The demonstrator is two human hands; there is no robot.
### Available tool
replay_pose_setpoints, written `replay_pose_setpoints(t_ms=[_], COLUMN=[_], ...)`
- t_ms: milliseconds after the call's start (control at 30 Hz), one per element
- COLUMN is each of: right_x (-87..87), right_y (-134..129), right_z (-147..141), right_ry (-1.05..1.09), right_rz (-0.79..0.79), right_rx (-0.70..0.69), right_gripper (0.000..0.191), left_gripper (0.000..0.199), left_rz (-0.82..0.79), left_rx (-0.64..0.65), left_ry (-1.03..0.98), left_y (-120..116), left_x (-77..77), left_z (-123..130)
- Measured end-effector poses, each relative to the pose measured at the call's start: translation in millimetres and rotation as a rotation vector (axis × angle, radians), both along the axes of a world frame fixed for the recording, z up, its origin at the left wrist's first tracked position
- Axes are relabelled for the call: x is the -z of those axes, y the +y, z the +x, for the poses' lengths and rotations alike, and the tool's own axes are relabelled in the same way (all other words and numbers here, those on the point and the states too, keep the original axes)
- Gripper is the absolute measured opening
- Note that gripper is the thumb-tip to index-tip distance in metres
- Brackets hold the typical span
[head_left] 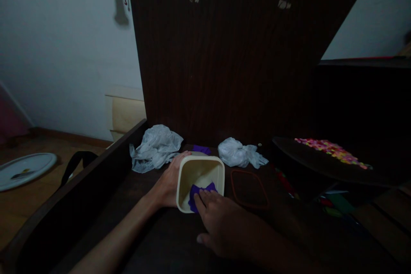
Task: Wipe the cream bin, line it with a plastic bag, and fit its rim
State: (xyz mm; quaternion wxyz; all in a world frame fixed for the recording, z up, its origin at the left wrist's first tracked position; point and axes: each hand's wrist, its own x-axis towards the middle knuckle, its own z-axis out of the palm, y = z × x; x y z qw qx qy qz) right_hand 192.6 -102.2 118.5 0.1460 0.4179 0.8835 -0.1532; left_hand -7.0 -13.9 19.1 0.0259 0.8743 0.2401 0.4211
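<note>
A: What does the head view show of the left hand (pixel 171 180)?

B: It is clamped on the cream container (pixel 196 173), its palm against the left side and its fingertips up near the top edge. The container's open mouth faces the wearer, above the dark tabletop (pixel 150 235).

A: And the right hand (pixel 221 218)?

B: It reaches in over the lower right of the rim. Its fingers lie on a purple cloth (pixel 193 197), which is bunched inside the container; the thumb stands apart, outside the container.

A: Is any cloth pinched between those fingers?

B: That cannot be told from this angle.

A: What lies around them?

B: A crumpled whitish plastic bag (pixel 157 147) beyond the left forearm, and a smaller plastic bag (pixel 236 153) beyond the container to the right. A second purple piece (pixel 201 150) shows just behind the container. A flat, reddish-brown rounded frame (pixel 234 188), perhaps a lid, lies just right of the container.

A: Farther right?

B: Small pink and yellow pieces (pixel 334 152), too blurred to name, on a dark surface.
</note>
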Motion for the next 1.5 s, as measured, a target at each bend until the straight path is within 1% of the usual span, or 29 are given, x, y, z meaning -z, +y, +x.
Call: replay_pose_setpoints(t_ms=[100,200,267,367,433,533,667,800,867,933,1033,1133,1233,1367,1433,1500], right_x=[19.4,43.8,57.3,67.4,65.8,53.6,33.3,23.6,23.2,24.2,26.5,29.3,32.3,33.7,33.3,33.2], right_y=[2.6,12.6,19.7,26.8,28.9,29.9,30.4,31.6,33.2,35.2,37.7,37.8,35.5,30.6,27.5,23.5], right_z=[-6.1,-11.1,-12.5,-13.0,-13.4,-14.0,-13.5,-11.4,-10.8,-11.3,-14.9,-21.1,-28.0,-34.9,-36.2,-35.6], right_ry=[-0.04,-0.097,-0.093,-0.066,-0.073,-0.08,-0.03,0.084,0.152,0.214,0.283,0.361,0.436,0.478,0.459,0.418], right_rz=[0.121,0.26,0.354,0.464,0.494,0.459,0.332,0.259,0.243,0.219,0.179,0.152,0.137,0.118,0.104,0.101], right_rx=[0.008,-0.004,-0.035,-0.098,-0.135,-0.144,-0.049,0.066,0.096,0.121,0.166,0.197,0.23,0.248,0.223,0.169], right_gripper=[0.078,0.055,0.047,0.042,0.041,0.043,0.045,0.04,0.037,0.034,0.033,0.034,0.036,0.04,0.042,0.046], left_gripper=[0.124,0.12,0.116,0.117,0.122,0.124,0.117,0.1,0.092,0.089,0.09,0.095,0.095,0.083,0.078,0.079], left_rz=[0.018,0.035,0.055,0.053,0.042,0.03,0.017,0.037,0.045,0.033,0.004,0.024,0.062,0.122,0.146,0.172], left_rx=[0.0,0.01,0.015,0.004,-0.003,-0.039,-0.11,-0.141,-0.13,-0.109,-0.061,-0.026,-0.045,-0.094,-0.132,-0.167], left_ry=[0.0,-0.008,-0.014,-0.014,-0.005,-0.006,-0.052,-0.08,-0.083,-0.077,-0.07,-0.067,-0.075,-0.07,-0.072,-0.073], left_y=[0.0,2.3,4.3,5.9,5.8,5.2,5.8,6.1,5.0,3.4,1.4,0.9,1.9,5.0,7.2,9.4], left_x=[-0.7,1.9,4.2,6.2,6.4,6.2,7.3,8.3,8.0,7.3,6.7,7.6,10.3,15.5,17.6,18.5], left_z=[0.4,-1.9,-4.2,-7.2,-8.3,-9.1,-10.7,-11.7,-10.6,-8.4,-3.6,1.3,4.1,3.9,2.5,0.4])
